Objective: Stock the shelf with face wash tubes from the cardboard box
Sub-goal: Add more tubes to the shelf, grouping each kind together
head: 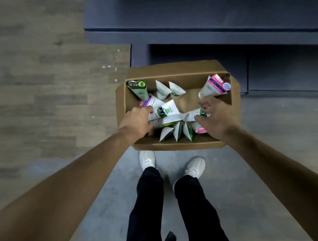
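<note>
Head view, left hand (135,120) grip grasping white-green tube (165,110), right hand (215,116) grip grasping another tube (193,115), cardboard box (120,104), labels blurred.

A single head-worn wide-angle view looks steeply down from standing height. The cardboard box (178,107) sits mid-frame, the shelf (204,28) crosses the upper right, and the floor (39,91) fills the left and bottom edges.

Hands (175,119) hide tubes (169,111) beneath; grip unclear. Shelf (204,28) cut off top/right, blurred.
</note>
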{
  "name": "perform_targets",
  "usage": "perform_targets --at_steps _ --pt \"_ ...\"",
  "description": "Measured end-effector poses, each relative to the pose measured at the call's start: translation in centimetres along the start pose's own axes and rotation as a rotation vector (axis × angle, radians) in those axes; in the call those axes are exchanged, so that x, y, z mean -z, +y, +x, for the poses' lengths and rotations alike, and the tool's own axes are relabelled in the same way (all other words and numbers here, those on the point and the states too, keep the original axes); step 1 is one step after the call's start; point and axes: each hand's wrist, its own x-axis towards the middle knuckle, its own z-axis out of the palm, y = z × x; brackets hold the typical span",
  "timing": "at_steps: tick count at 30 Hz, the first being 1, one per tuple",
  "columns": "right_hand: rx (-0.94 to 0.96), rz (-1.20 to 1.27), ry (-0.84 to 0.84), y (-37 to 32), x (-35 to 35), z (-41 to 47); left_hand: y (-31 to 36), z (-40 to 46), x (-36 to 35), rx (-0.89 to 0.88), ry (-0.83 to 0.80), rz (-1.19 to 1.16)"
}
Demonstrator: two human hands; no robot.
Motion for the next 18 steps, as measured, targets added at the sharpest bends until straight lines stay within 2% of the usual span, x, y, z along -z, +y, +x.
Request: perform_targets --at_steps 7,13,18 --pt "0.011 -0.005 -0.013 -0.4 -4.1 4.5 0.8 5.1 -1.9 -0.066 -0.042 0.1" --pt "-0.048 0.14 0.045 -1.7 -4.9 7.6 1.2 7.1 -1.9 -0.128 -0.035 0.153" --pt "-0.036 0.103 0.109 -2.5 -5.5 9.0 0.8 8.1 -1.6 -0.124 -0.083 0.17"
